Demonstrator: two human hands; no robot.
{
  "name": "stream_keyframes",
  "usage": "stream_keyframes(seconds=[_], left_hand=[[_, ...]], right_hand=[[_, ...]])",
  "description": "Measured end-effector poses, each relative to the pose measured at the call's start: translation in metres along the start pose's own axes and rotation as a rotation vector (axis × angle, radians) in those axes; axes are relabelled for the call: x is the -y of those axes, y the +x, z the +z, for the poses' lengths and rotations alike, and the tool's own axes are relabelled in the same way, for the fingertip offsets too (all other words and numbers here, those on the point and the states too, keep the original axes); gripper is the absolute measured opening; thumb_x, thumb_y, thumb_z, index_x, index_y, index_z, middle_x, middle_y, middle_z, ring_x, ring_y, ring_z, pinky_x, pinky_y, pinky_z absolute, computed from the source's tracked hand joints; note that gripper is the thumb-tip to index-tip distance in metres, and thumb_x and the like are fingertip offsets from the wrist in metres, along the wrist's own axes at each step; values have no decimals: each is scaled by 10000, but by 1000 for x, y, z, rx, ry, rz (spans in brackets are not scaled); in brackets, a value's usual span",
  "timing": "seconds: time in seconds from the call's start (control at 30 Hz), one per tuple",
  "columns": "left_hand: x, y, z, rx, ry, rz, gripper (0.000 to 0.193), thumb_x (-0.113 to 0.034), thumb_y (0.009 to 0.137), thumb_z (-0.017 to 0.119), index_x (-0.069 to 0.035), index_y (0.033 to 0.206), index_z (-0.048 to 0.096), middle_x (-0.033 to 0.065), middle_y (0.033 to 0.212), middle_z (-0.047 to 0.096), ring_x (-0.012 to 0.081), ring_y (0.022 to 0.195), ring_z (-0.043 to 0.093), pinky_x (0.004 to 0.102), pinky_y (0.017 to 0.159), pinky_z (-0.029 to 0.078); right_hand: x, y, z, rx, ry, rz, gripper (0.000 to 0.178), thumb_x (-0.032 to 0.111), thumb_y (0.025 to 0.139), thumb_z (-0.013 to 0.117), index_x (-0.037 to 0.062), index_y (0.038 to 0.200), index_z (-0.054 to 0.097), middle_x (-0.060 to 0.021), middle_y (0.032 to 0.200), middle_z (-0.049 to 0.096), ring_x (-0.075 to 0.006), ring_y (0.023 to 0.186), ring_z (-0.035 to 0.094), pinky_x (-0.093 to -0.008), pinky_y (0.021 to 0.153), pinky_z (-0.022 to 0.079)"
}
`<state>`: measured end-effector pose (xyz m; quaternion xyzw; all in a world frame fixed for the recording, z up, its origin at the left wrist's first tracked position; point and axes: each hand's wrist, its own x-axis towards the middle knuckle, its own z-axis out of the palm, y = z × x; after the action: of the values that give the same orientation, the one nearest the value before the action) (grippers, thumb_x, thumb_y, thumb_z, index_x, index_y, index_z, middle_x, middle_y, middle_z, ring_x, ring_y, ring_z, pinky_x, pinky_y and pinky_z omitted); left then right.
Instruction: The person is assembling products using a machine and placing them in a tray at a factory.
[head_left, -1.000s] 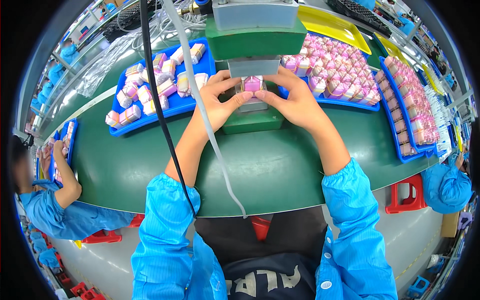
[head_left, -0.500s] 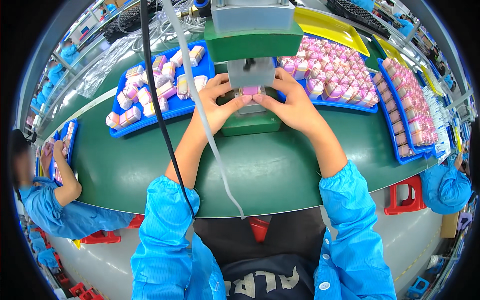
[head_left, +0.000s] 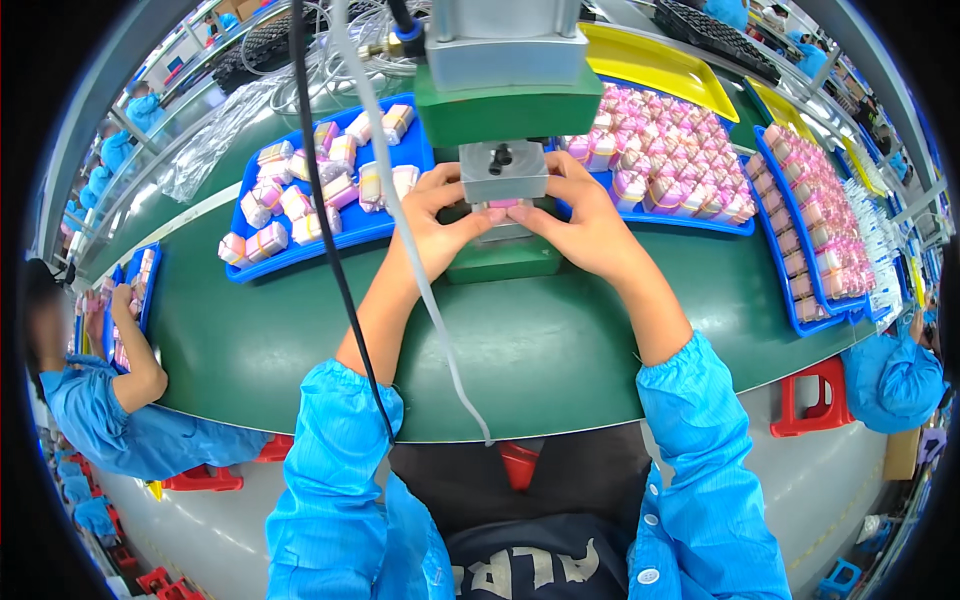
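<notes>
A green bench press [head_left: 505, 265] stands in front of me, its grey metal pressing block [head_left: 485, 180] low between my hands. Under that block sits a small pink-wrapped block [head_left: 505, 204], mostly covered. My left hand [head_left: 435, 232] closes on its left side, thumb at the near face. From the other side my right hand [head_left: 585, 232] does the same, and the two thumb tips nearly meet. The other fingers go partly out of sight behind the pressing block.
Loose pink and white blocks lie in a blue tray [head_left: 357, 236] at left; packed rows fill another blue tray [head_left: 735, 228] at right. Stacked trays [head_left: 815, 325] stand farther right. A black cable [head_left: 345, 285] and white tube [head_left: 437, 320] hang before my left forearm. A co-worker [head_left: 110, 400] sits at left.
The pressing block has come down onto the pink-wrapped block and now hides most of it. Both hands keep their hold. The whole view has shifted slightly.
</notes>
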<state>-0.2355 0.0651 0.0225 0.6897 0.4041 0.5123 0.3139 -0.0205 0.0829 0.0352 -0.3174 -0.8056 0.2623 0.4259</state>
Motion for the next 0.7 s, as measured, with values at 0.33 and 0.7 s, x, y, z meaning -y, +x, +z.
stream_keyframes(seconds=[0.33, 0.7], left_hand=[[-9, 0, 2, -3, -24, -76, 306, -96, 772, 799, -1, 1058, 744, 62, 1123, 619, 171, 988, 607, 301, 865, 471], [-8, 1, 0, 21, -1, -108, 390, -217, 766, 823, -7, 1079, 722, 94, 1163, 613, 206, 1002, 605, 323, 836, 486]], right_hand=[[7, 0, -1, -11, 50, 58, 314, 175, 850, 741, 53, 1137, 707, -112, 1171, 571, -263, 1072, 573, -368, 933, 464], [7, -1, -2, -8, 18, 50, 348, 165, 845, 746, 31, 1162, 690, -116, 1156, 564, -268, 1065, 575, -364, 934, 464]])
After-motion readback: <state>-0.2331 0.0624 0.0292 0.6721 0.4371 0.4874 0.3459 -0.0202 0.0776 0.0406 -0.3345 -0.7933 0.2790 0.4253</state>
